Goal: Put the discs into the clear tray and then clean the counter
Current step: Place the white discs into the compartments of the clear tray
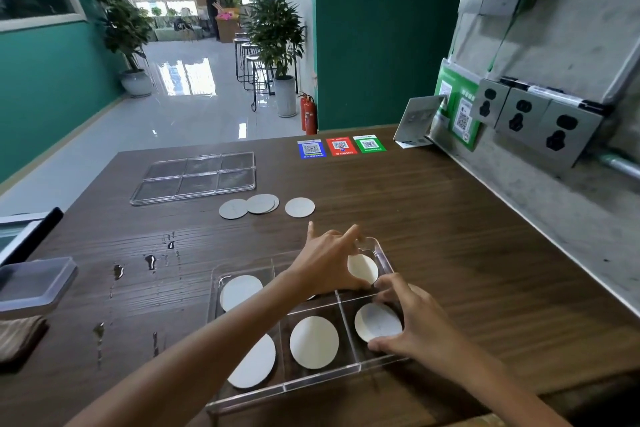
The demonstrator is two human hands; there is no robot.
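A clear six-compartment tray sits near the front of the wooden counter with white discs in several compartments, for example one in the near middle. My left hand reaches over the far side of the tray, fingertips on a disc in the far right compartment. My right hand pinches the edge of a disc in the near right compartment. Loose grey discs lie farther back, with one apart.
A clear tray lid lies at the back left. Water drops spot the counter on the left. A plastic box and a brown cloth sit at the left edge. QR cards lie at the back.
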